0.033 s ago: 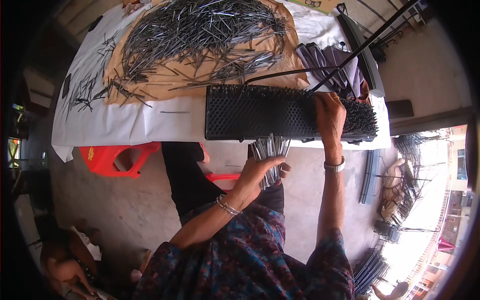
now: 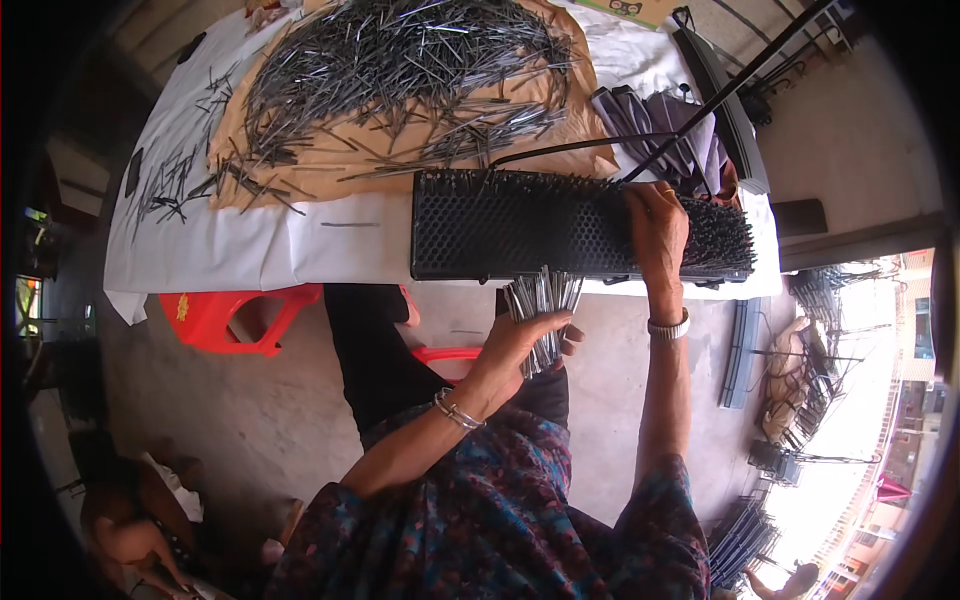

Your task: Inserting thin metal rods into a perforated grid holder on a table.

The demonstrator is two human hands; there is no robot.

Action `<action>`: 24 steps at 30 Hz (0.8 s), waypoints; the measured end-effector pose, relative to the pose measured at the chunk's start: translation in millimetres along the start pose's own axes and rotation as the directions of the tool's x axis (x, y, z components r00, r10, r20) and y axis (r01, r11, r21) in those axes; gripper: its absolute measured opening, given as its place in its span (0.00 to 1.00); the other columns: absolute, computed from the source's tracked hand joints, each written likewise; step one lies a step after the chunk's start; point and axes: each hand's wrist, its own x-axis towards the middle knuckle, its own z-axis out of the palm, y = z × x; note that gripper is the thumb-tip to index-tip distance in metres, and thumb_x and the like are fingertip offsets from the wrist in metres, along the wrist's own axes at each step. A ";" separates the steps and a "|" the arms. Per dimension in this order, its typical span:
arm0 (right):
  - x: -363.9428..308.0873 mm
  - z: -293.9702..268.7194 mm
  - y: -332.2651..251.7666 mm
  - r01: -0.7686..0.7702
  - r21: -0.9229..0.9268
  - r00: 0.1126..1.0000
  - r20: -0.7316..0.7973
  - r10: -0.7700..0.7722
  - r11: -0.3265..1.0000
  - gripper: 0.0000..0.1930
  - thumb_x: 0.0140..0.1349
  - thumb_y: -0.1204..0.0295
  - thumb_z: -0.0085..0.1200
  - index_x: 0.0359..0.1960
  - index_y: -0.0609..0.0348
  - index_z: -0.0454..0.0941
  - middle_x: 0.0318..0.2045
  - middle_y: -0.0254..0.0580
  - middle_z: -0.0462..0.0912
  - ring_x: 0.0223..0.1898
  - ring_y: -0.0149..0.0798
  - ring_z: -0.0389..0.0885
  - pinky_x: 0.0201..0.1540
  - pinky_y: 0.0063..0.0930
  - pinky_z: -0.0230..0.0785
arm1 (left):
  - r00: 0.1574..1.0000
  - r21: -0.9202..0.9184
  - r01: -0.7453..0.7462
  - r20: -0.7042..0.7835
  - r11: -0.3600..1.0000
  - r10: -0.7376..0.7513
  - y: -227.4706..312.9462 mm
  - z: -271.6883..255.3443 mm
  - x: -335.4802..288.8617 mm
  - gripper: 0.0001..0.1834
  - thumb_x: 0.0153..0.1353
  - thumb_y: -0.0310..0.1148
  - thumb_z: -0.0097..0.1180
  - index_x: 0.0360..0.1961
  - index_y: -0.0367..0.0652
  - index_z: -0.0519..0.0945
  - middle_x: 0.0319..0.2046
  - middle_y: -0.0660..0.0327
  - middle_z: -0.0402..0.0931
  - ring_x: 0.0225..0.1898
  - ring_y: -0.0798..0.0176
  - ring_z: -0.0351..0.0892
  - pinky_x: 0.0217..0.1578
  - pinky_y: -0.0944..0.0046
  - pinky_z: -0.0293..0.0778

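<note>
Black rectangular block with honeycomb-like holes (image 2: 565,225) lies along the lower edge of the creased white cloth (image 2: 280,250), from the centre toward the right of the frame. Your bare right hand (image 2: 660,225) has shifted only a touch leftward over it since the previous picture, so the work seems to be at the same stretch. Its fingers are bent close together; I cannot tell whether they pinch anything. Your bare left hand (image 2: 507,350), just below centre, is closed around a fanned bundle of thin, shiny grey strips (image 2: 543,295). Dark stubs bristle at the block's right end. A tangled heap of stiff, dark, slender strips (image 2: 400,70) covers wrinkled tan paper (image 2: 585,90) at upper left.
</note>
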 end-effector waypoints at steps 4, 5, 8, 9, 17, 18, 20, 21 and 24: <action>-5.6 7.8 0.5 -0.032 -0.181 0.999 -0.004 0.032 0.983 0.08 0.60 0.68 0.57 0.37 0.53 0.84 0.36 0.38 0.79 0.34 0.44 0.81 0.37 0.34 0.72 | 1.000 0.008 -0.001 0.008 1.000 0.001 1.6 4.3 -0.3 0.13 0.61 0.34 0.59 0.43 0.37 0.77 0.31 0.55 0.82 0.29 0.65 0.82 0.26 0.67 0.76; -6.9 5.9 -0.5 -0.080 -0.264 0.996 0.014 0.087 0.961 0.10 0.60 0.66 0.57 0.41 0.50 0.85 0.38 0.38 0.78 0.36 0.45 0.81 0.37 0.35 0.73 | 1.000 0.008 -0.007 0.026 1.000 0.007 2.1 4.6 0.1 0.13 0.61 0.34 0.60 0.42 0.37 0.77 0.32 0.55 0.82 0.29 0.64 0.82 0.26 0.67 0.76; -18.5 -8.5 -12.8 -0.007 -0.349 1.000 0.004 0.009 0.937 0.13 0.64 0.64 0.55 0.47 0.53 0.83 0.35 0.37 0.80 0.32 0.38 0.80 0.36 0.30 0.72 | 1.000 0.018 -0.007 0.013 1.000 0.007 3.3 4.5 2.3 0.13 0.61 0.34 0.60 0.42 0.36 0.78 0.32 0.55 0.83 0.30 0.64 0.82 0.25 0.67 0.75; -23.3 -16.9 -18.6 0.012 -0.341 1.000 -0.002 -0.013 0.940 0.13 0.64 0.64 0.55 0.47 0.53 0.83 0.35 0.37 0.80 0.32 0.38 0.80 0.36 0.30 0.72 | 1.000 0.010 -0.022 0.015 1.000 0.021 3.5 4.1 2.6 0.13 0.61 0.34 0.60 0.42 0.36 0.78 0.32 0.55 0.83 0.30 0.64 0.82 0.25 0.67 0.75; -64.2 -51.1 -54.9 -0.605 0.504 0.737 0.648 0.193 0.616 0.11 0.61 0.78 0.53 0.43 0.71 0.78 0.28 0.40 0.82 0.29 0.27 0.79 0.32 0.21 0.71 | 0.997 0.068 -0.057 0.054 0.996 0.054 -0.4 7.7 8.5 0.13 0.58 0.36 0.63 0.41 0.42 0.81 0.31 0.59 0.84 0.28 0.67 0.83 0.24 0.69 0.73; -65.3 -49.8 -54.6 -0.605 0.503 0.736 0.649 0.193 0.617 0.11 0.61 0.78 0.53 0.43 0.71 0.78 0.28 0.40 0.82 0.29 0.27 0.79 0.32 0.21 0.71 | 0.997 0.097 -0.055 0.050 0.994 0.051 -1.8 6.7 7.8 0.13 0.57 0.36 0.63 0.42 0.42 0.81 0.32 0.59 0.84 0.28 0.67 0.83 0.24 0.70 0.73; -66.4 -47.5 -52.9 -0.688 0.471 0.683 0.677 0.273 0.553 0.10 0.62 0.78 0.53 0.42 0.71 0.78 0.28 0.41 0.82 0.29 0.28 0.80 0.33 0.21 0.71 | 0.997 0.107 -0.066 0.033 0.992 0.063 -4.1 6.5 9.8 0.13 0.57 0.36 0.63 0.42 0.42 0.81 0.32 0.59 0.84 0.28 0.67 0.83 0.25 0.69 0.73; -67.0 -46.7 -52.1 -0.657 0.526 0.712 0.669 0.214 0.540 0.10 0.62 0.78 0.53 0.42 0.71 0.78 0.28 0.41 0.82 0.29 0.28 0.80 0.33 0.21 0.71 | 0.997 0.120 -0.073 0.020 0.990 0.071 -5.0 6.1 10.7 0.13 0.57 0.36 0.63 0.42 0.42 0.81 0.33 0.59 0.84 0.29 0.66 0.83 0.25 0.69 0.73; -68.5 -49.6 -50.0 -0.674 0.525 0.701 0.677 0.225 0.520 0.09 0.64 0.77 0.54 0.42 0.70 0.78 0.27 0.37 0.81 0.27 0.27 0.80 0.33 0.20 0.74 | 0.996 0.117 -0.091 0.023 0.989 0.089 -5.9 5.3 13.9 0.14 0.57 0.37 0.64 0.42 0.42 0.81 0.34 0.59 0.84 0.31 0.65 0.85 0.25 0.69 0.73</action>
